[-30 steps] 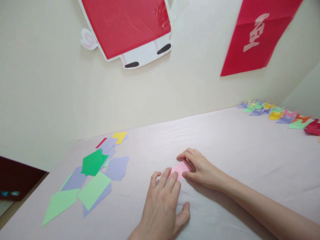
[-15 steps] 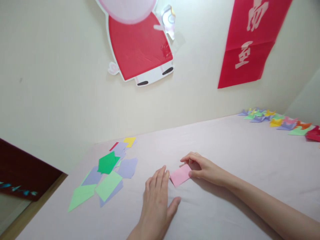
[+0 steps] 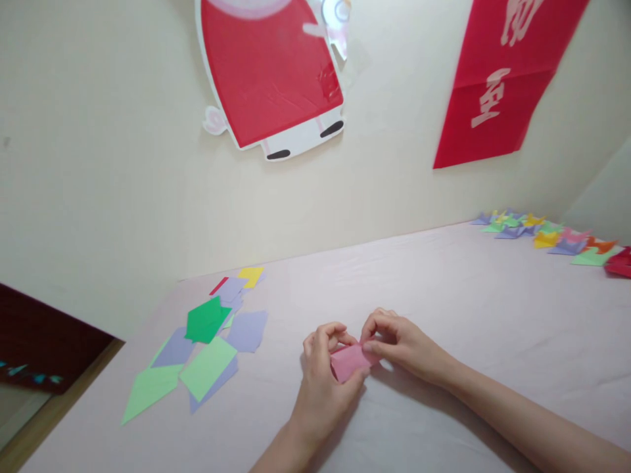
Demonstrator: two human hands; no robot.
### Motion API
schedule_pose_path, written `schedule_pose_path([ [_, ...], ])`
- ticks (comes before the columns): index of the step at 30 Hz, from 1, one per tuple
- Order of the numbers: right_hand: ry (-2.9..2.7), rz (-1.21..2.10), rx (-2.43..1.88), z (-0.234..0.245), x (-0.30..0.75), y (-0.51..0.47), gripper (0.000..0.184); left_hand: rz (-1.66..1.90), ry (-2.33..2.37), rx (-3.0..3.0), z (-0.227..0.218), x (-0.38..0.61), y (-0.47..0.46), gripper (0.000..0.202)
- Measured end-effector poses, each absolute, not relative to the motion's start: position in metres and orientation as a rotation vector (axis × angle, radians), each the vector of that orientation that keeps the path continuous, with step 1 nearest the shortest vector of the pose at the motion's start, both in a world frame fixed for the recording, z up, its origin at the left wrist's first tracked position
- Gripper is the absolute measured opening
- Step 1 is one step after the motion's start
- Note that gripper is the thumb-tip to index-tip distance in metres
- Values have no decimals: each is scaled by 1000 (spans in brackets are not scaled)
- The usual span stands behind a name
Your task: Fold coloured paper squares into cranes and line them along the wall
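The pink paper [image 3: 346, 362] lies between the left hand [image 3: 321, 376] and the right hand [image 3: 405, 341], its long axis running from one to the other, neither nearer. The left spans its near and far edges; the right pinches its far side.

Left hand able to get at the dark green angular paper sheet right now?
Probably yes: the dark green angular paper sheet looks uncovered, with no upright obstacle between. But the left hand holds the folded pink paper, so it would likely need to let go first.
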State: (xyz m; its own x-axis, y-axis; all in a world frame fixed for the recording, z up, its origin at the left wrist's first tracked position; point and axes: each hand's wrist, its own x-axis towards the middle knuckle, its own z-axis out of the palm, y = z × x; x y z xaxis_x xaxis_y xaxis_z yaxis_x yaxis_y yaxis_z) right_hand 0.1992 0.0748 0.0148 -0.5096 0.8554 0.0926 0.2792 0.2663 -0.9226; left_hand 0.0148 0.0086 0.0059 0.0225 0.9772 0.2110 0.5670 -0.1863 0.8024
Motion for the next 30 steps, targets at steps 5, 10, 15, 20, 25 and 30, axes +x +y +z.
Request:
schedule_pose_path([
  [5,-1470,1545,-880,9,199,79,31,1200,1319,1401,2,8,19,40],
  [10,-1384,1518,-783,3,198,77,27,1371,1069,1039,-1,3,32,32],
  [15,-1547,1300,-771,1,192,74,16,1420,962,985,0,1,40,35],
  [20,-1706,991,-883,2,182,82,19,1416,896,953,7,5,56,49],
  [25,-1757,752,-878,-2,179,95,14,1404,891,934,5,10,66,57],
  [30,-1794,659,-810,-2,181,101,15,1362,851,905,0,7,66,56],
])
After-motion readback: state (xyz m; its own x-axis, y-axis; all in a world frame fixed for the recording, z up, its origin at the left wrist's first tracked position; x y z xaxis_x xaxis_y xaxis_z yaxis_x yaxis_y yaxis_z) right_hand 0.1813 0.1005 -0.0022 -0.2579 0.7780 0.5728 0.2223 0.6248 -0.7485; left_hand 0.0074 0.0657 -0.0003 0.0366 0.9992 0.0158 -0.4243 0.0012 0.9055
